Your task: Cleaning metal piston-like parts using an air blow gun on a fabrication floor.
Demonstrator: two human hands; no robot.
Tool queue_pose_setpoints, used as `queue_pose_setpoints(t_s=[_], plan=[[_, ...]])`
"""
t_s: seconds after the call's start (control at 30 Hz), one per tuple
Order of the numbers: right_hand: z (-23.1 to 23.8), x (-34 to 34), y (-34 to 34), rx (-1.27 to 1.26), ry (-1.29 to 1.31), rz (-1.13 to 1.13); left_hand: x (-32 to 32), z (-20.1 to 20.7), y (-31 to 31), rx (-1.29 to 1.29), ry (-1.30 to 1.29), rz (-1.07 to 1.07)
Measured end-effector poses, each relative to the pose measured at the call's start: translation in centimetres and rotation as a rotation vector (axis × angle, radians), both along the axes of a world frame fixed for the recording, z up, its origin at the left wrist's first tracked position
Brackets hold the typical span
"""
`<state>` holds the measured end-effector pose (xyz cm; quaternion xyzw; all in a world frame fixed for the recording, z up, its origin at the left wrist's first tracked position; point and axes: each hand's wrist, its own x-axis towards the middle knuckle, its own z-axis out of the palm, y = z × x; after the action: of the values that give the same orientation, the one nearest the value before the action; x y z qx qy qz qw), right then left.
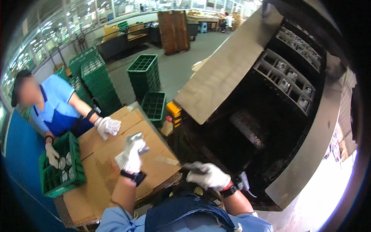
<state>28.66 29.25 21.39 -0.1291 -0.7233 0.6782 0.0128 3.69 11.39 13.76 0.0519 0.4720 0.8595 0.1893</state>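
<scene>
My left hand [133, 156], in a white glove, is raised over the cardboard-covered table [92, 174]. Its fingers are closed on a shiny, silvery or clear piece [136, 137] whose exact kind I cannot make out. My right hand [211, 177], also gloved, is curled at the table's right corner, near the dark machine opening. Something dark grey shows at its fingertips, either a held thing or soiled glove fabric. Across the table's left side, a co-worker's gloved hand [108, 127] hovers over the cardboard. Their other hand [51, 155] reaches into a green divided crate [79, 176] holding several shiny round pieces.
On the right, a dark machine [247, 127] has a metal panel [232, 73] and racks [284, 79] holding glassy pieces. Stacked green crates [143, 75] stand beyond the table. A yellow-and-black block [174, 113] sits by the machine's edge. A brown board [174, 33] stands farther back.
</scene>
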Motion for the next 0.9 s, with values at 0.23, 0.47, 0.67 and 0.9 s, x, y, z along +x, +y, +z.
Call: queue_pose_setpoints(t_s=[0.23,0.47,0.67,0.9], plan=[[0.3,4.4,5.1,0.014,-0.2,-0.321,-3.8,-3.7,-9.0,-1.798,0.503,0.303],[3.1,20.1,11.5,-0.025,-0.137,-1.232,-4.3,1.7,2.0,-1.566,0.963,0.161],[0.3,28.1,14.3,-0.036,-0.067,-1.455,10.4,15.0,29.8,-0.764,1.761,-0.026],[-0.6,28.9,15.1,-0.112,-0.036,-1.358,21.8,20.2,53.6,-0.714,1.671,-0.312]])
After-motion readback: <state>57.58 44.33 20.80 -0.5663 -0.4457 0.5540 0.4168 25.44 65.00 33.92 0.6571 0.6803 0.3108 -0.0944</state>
